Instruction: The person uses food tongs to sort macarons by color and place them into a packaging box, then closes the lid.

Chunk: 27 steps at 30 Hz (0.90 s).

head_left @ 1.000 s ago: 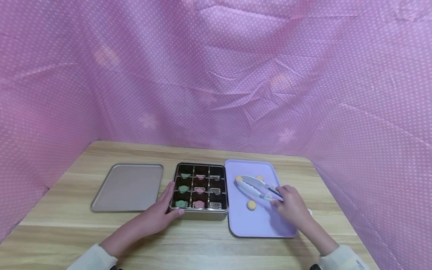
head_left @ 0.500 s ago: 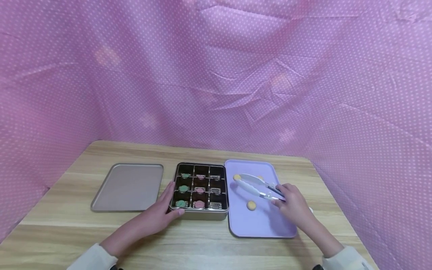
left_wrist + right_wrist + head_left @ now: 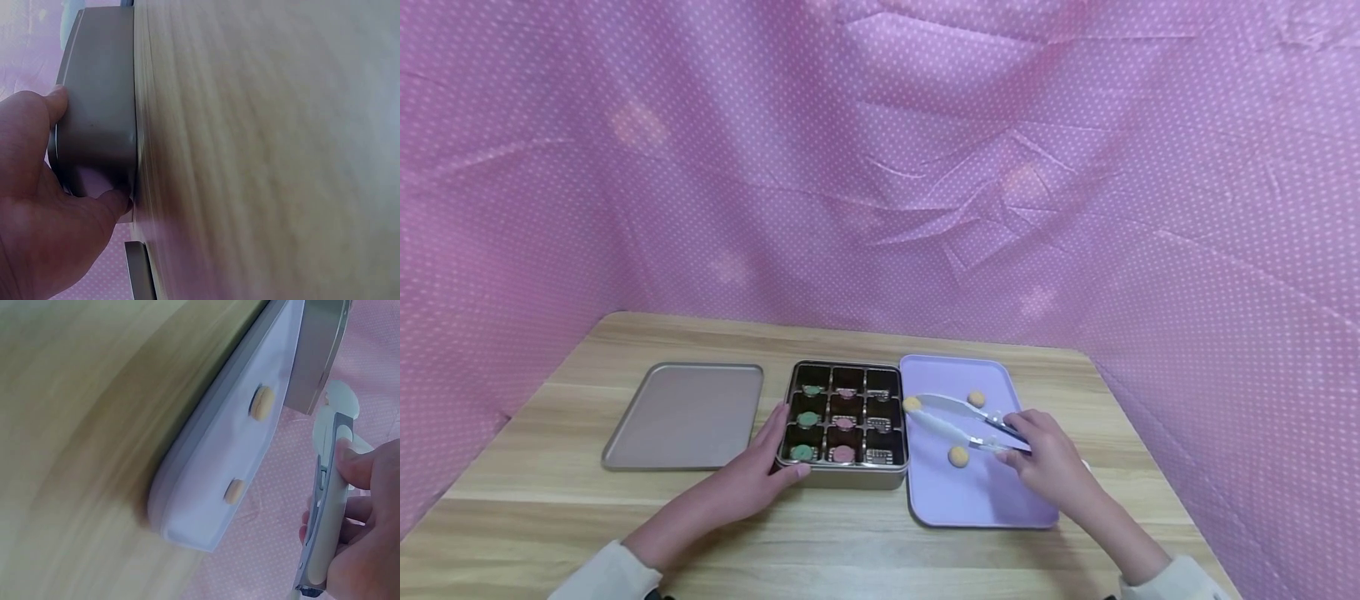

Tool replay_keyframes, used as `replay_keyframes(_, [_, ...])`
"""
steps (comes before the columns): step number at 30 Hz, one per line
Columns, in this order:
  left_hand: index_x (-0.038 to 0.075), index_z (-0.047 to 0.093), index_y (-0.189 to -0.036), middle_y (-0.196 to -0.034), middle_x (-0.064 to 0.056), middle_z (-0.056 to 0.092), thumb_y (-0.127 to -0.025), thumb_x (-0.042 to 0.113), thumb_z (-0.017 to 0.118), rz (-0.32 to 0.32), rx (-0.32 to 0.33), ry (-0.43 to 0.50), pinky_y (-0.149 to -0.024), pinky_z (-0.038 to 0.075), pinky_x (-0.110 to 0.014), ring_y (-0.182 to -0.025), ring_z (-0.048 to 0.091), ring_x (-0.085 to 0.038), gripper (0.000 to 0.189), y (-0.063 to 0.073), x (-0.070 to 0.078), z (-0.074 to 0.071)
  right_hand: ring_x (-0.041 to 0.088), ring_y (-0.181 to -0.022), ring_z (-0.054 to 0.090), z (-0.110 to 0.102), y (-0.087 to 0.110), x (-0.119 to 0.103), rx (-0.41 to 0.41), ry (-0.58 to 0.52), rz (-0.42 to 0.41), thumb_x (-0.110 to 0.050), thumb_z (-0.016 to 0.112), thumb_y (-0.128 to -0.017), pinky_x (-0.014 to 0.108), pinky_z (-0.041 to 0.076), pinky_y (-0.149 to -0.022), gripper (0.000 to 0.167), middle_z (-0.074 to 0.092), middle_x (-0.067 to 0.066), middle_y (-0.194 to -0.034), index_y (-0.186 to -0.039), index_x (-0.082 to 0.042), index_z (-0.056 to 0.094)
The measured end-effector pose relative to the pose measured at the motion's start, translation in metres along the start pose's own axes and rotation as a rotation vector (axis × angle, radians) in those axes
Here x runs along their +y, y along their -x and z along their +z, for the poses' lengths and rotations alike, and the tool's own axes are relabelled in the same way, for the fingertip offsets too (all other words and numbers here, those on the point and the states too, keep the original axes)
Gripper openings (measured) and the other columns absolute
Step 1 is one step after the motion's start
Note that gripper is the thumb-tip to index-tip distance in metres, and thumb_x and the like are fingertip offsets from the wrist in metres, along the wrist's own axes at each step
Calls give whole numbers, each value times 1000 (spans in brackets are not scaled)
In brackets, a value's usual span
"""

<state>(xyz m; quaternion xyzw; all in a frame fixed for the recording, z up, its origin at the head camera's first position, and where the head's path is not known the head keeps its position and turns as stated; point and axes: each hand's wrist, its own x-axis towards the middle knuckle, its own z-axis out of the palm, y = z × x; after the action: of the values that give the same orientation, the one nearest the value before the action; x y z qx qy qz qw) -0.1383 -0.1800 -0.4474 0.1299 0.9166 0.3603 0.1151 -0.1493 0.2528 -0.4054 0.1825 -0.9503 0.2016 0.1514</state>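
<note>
Right hand point(image 3: 1051, 461): fingers clamped on the tongs point(image 3: 946, 428), thumb along one arm of the handle, as the right wrist view confirms. The tips of the tongs close on a yellow cookie point(image 3: 912, 404), which sits at the left edge of the tray point(image 3: 947, 500), next to the right rim of the box point(image 3: 850, 477). Contact between this cookie and either rim cannot be determined.

Left hand point(image 3: 752, 475): placed at the near left corner of the box. Fingers lie extended along its left side; the thumb is spread apart from them and rests at the front edge. The left wrist view shows the hand touching the box wall on both sides of the corner.

Box: divided into nine compartments, three by three. The left column holds three green cookies point(image 3: 802, 452), one per compartment; the middle column holds three pink cookies point(image 3: 842, 454), likewise. Ribbed floors are visible in the right column.

Tray: purple, directly to the right of the box. Two further yellow cookies lie on it, a far one point(image 3: 976, 399) and a near one point(image 3: 958, 456), well apart.

Lid point(image 3: 688, 417): lies flat on the wooden table point(image 3: 790, 558), left of the box. Pink dotted cloth point(image 3: 880, 167) hangs behind.
</note>
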Motion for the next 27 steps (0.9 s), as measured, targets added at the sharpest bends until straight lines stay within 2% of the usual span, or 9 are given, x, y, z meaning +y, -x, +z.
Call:
replay_keyframes(11, [20,-13,-162,-169,-8,-16,-93,72,49,-1,5,0,-121,16,-63,-153,8,-43,106,1,0,1,18,-98,61,-2,7,-14,1,-4,-96,-10,88,-74,41,58,-82,45,67,5,-106,-114,-1,70])
replay_keyframes(19, [24,-12,-162,-168,-6,-19,-94,71,48,-7,4,-7,-120,17,-65,-152,11,-45,103,3,2,2,13,-95,58,0,11,-18,-9,-2,-110,-10,89,-73,35,57,-79,44,67,0,-106,-112,-5,71])
replay_keyframes(27, [26,-7,-163,-168,-3,-20,-93,71,49,-1,10,-13,-118,22,-68,-151,16,-46,100,3,3,3,14,-99,60,-1,13,-21,-17,1,-128,-12,89,-74,37,58,-82,45,66,1,-108,-115,-4,71])
